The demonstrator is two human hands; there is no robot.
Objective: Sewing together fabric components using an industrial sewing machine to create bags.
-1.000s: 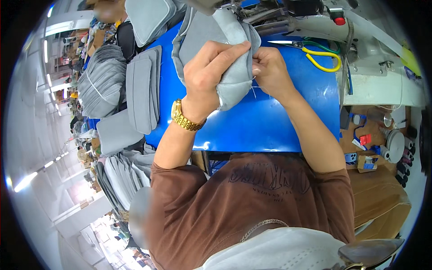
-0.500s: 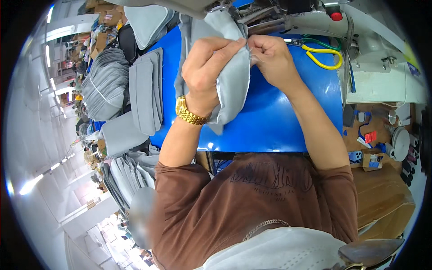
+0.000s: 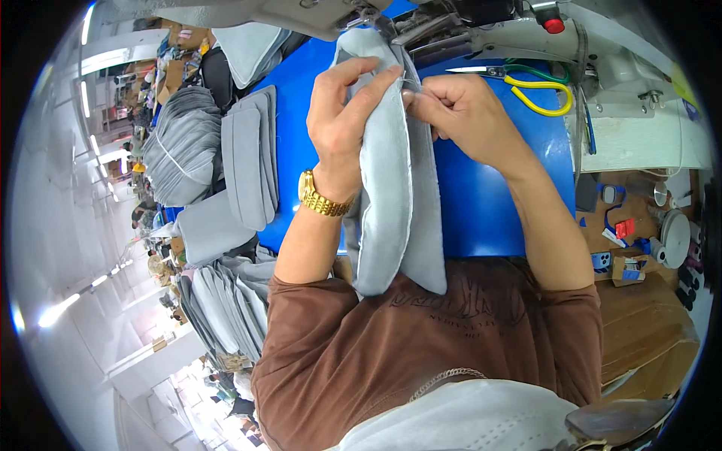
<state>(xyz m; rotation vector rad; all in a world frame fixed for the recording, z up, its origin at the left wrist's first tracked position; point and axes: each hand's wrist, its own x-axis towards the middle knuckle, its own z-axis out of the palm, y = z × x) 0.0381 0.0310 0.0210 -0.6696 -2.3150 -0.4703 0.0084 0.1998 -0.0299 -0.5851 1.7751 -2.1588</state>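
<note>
A light grey fabric piece point(image 3: 387, 203), sewn along its edges, hangs down from under the sewing machine over the blue table's front edge. My left hand point(image 3: 342, 113), with a gold watch at the wrist, pinches its upper part between thumb and fingers. Just right of the fabric's edge, my right hand point(image 3: 459, 113) is closed, fingertips pinched at the seam beside the left thumb. A thin thread seems to run there; what exactly the right fingers hold is too small to make out. Scissors point(image 3: 538, 94) with yellow and green handles lie right of my right hand.
The sewing machine point(image 3: 444, 34) spans the table's far side. Stacks of grey fabric panels point(image 3: 252, 161) and a tied bundle point(image 3: 180, 146) stand at the left. The blue tabletop point(image 3: 481, 218) lies under my hands. A cardboard box point(image 3: 628, 267) and thread cones sit at lower right.
The fabric has swung down and toward me, its lower end now past the table's front edge with a second layer showing. My right hand has shifted slightly down and right, uncovering the scissor blades.
</note>
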